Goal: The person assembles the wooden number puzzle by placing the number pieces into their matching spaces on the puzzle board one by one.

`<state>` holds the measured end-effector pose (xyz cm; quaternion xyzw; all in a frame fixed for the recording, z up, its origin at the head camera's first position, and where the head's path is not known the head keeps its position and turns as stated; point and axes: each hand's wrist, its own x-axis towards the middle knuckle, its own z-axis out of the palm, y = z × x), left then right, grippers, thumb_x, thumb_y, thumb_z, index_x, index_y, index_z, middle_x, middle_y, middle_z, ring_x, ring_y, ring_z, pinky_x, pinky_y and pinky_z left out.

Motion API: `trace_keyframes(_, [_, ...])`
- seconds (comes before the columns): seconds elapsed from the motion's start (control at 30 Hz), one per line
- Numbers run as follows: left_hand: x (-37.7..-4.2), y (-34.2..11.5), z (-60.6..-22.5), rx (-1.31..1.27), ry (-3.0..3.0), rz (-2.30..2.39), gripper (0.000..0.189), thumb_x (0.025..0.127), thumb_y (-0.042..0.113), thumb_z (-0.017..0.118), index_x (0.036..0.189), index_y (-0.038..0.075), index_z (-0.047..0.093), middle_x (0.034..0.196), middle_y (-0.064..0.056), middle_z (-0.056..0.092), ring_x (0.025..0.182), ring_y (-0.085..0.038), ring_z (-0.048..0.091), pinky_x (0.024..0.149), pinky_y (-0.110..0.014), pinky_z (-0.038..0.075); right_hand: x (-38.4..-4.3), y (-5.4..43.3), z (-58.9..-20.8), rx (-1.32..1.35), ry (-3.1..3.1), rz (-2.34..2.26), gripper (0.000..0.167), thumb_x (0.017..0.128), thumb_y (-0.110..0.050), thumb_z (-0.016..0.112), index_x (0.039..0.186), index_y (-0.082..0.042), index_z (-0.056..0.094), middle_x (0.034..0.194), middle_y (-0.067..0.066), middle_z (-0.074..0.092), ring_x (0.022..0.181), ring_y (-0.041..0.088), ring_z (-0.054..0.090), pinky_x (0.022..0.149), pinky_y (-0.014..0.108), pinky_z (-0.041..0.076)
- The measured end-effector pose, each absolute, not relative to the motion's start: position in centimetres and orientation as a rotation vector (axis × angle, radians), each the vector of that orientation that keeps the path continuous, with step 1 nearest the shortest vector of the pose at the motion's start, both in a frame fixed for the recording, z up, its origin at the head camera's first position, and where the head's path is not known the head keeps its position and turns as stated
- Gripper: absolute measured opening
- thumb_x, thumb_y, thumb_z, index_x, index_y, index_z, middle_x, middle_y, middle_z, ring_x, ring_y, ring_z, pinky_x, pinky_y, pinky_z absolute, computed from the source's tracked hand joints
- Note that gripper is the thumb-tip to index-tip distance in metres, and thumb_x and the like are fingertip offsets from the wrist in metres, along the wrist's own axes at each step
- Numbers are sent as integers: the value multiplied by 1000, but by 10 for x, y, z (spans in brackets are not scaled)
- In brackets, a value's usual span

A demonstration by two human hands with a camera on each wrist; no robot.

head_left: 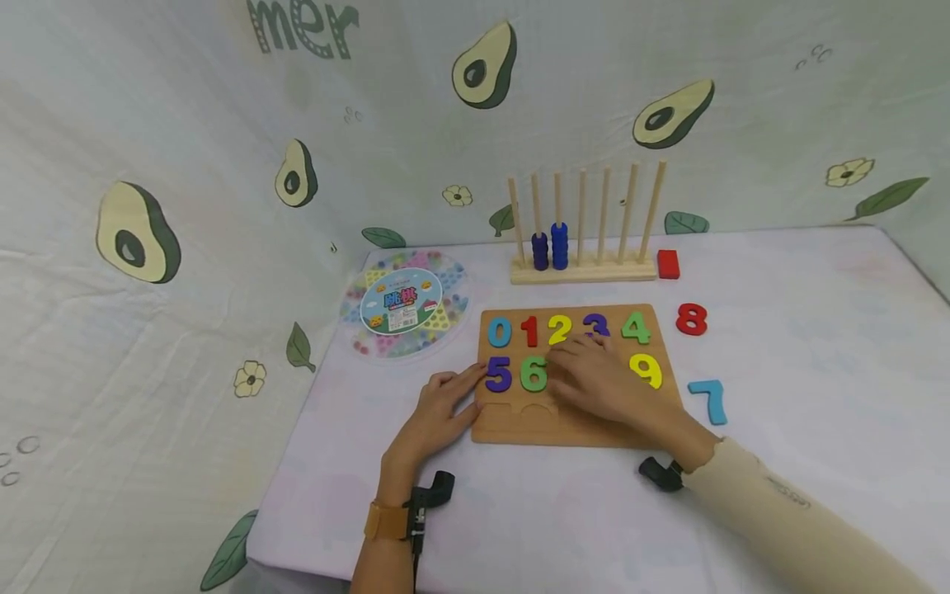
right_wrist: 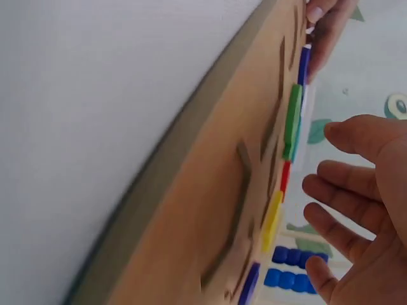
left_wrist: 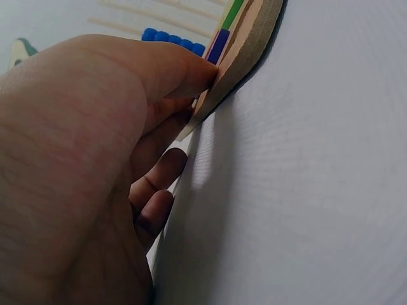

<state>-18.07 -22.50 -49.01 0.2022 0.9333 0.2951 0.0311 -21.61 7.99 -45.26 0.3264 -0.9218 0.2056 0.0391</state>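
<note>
A wooden number board (head_left: 579,429) lies flat on the table with coloured digits in it. My left hand (head_left: 438,412) touches the board's left edge beside the purple 5 (head_left: 499,374), its fingers extended and thumb spread apart. Over the board's middle hovers my right hand (head_left: 601,379), near the green 6 (head_left: 533,374), and it partly covers the purple 3 (head_left: 596,322). In the right wrist view its fingers (right_wrist: 343,178) are loosely spread with nothing between them. Right of the board, a red 8 (head_left: 692,319) and a blue 7 (head_left: 710,399) lie on the table.
Behind the board stands a wooden peg rack (head_left: 586,272) with dark blue beads (head_left: 559,246) on two pegs. A red block (head_left: 668,264) lies at its right end. A round clear package (head_left: 401,301) is at the back left. Patterned cloth hangs behind the table.
</note>
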Motion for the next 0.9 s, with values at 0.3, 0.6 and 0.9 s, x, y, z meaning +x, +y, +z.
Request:
trace_keyframes(0.3, [-182,-224,-487,649,2883,895,57,101,32,58,155,27,41,158,10,37,127,-24,37,104,-51,29,-199,123,-440,1002,-2861,610,34,93,-27,71,122,-10,70,124,6,66,126,32,48,104,59,25])
trace_keyframes(0.6, [-180,-225,-491,606,2885,890,57,101,34,57,155,31,39,158,13,36,130,-25,36,106,-52,28,-186,161,-441,914,-2886,611,32,90,-22,75,118,-8,71,122,9,67,124,35,49,98,56,28])
trace_keyframes(0.9, [-180,-224,-492,581,2862,879,57,102,35,56,156,35,37,159,17,32,130,-23,35,107,-49,27,-179,192,-440,840,-2896,605,34,86,-17,78,117,-5,71,120,10,67,120,36,51,93,56,29])
